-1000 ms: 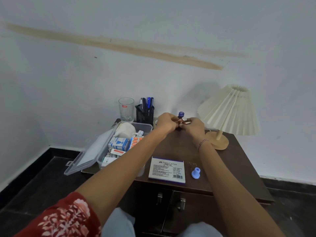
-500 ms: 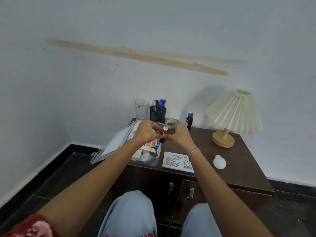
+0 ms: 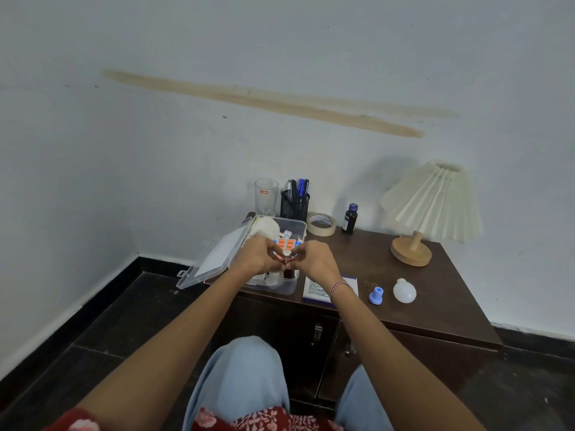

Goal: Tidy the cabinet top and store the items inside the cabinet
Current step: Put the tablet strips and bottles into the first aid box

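Centre-left of frame: clear plastic storage box [image 3: 291, 290] with hinged lid [image 3: 214, 259] flung open to the left, already part-filled with pill strips and packets. Above the box, left hand [image 3: 258, 255] and right hand [image 3: 314, 259], fingertips of both curled in and pinching small brownish bottle with white cap [image 3: 286, 254] at its top; capping it or lowering it in, cannot tell which. Behind, at the wall: clear drinking glass [image 3: 266, 197], black mesh pen holder [image 3: 294, 206], beige tape roll [image 3: 322, 223], dark bottle with purple cap [image 3: 350, 219]. Near the front edge, right of centre: flat white printed carton [image 3: 314, 289], small blue plastic cap [image 3: 376, 296], white light bulb [image 3: 404, 290]. Far right: pleated cream lamp [image 3: 432, 200]. All of these on dark brown cabinet top [image 3: 373, 253]. Cabinet doors [image 3: 311, 337] closed. Judgement: early-to-middle stage, box packing under way, most loose items not yet cleared, nothing visibly stored inside.
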The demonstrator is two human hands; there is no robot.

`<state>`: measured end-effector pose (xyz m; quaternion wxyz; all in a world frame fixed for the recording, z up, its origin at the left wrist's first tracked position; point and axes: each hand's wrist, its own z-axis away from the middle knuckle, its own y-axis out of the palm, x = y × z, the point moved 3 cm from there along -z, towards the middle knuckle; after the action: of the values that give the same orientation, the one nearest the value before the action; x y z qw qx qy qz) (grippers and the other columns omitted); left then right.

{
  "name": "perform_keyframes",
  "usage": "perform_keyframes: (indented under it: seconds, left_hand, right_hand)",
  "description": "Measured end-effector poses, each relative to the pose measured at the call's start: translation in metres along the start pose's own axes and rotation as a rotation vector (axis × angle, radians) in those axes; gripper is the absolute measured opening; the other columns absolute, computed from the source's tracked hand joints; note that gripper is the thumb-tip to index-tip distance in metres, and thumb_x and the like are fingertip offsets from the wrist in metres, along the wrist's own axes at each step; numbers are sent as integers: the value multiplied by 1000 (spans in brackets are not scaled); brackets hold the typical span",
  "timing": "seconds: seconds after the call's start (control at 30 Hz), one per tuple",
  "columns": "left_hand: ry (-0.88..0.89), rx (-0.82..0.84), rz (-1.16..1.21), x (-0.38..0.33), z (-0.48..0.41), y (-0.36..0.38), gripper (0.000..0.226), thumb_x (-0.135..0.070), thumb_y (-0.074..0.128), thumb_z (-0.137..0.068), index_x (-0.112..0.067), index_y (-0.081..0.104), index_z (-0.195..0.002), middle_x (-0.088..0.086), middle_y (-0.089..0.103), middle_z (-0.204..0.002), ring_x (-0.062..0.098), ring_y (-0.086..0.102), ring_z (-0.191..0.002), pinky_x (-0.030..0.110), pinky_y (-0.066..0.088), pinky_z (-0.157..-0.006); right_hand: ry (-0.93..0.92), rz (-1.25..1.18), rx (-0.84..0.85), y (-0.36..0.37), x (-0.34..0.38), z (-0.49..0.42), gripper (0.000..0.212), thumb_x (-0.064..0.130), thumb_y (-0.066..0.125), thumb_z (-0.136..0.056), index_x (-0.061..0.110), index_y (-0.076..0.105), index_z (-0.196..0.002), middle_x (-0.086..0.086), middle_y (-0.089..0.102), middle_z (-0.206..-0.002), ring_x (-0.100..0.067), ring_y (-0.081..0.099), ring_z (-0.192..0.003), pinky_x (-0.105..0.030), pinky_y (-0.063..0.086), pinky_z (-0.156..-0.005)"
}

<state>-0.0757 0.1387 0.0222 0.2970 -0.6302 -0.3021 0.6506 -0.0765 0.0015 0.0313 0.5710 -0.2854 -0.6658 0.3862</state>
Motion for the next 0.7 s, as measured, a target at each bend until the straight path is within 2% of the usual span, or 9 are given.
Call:
perform_keyframes:
  seconds: [0.13,0.2,0.27,0.37,0.53,0.7]
  left_hand:
    - [-12,-4,-96,1,-1,8,48,-23,79,-71,-19,64,-116,7,68,-111,13,59,-79,21,47,-72]
    - [12,22,-156,1,-2,8,49,-27,79,-72,-18,62,-117,7,68,-111,15,60,-82,23,47,-74]
    - [18,70,-189,2,-4,8,45,-26,78,-74,-15,64,-115,9,70,-106,16,64,-82,24,48,-73]
    - [18,98,-227,2,-8,6,32,-23,73,-79,-12,70,-109,10,70,-106,13,59,-81,21,46,-72]
    - [28,54,-292,-3,-13,5,29,-20,68,-83,-7,71,-109,10,68,-108,19,63,-95,21,44,-74]
    - [20,-47,-335,-1,-16,7,29,-19,65,-86,-7,68,-112,10,67,-109,19,63,-97,24,48,-81]
  right_hand:
    - [-1,34,5,5,0,0,38,23,77,-76,18,64,-111,-7,68,-111,-20,63,-98,-31,52,-83]
    - [-34,81,15,7,1,-2,35,21,76,-76,21,61,-109,-7,67,-111,-22,63,-96,-32,52,-79]
    - [-65,121,41,9,2,-4,30,19,73,-79,23,62,-107,-8,67,-112,-23,62,-96,-34,53,-80]
    - [-75,136,49,11,2,-8,23,21,69,-83,25,67,-106,-8,66,-114,-22,62,-99,-33,52,-82]
    - [-89,150,44,16,-1,-15,23,19,62,-90,27,70,-109,-6,65,-118,-19,62,-102,-28,50,-82]
    - [-57,149,7,22,-3,-19,26,22,60,-91,23,66,-117,-7,65,-120,-20,62,-104,-30,50,-88]
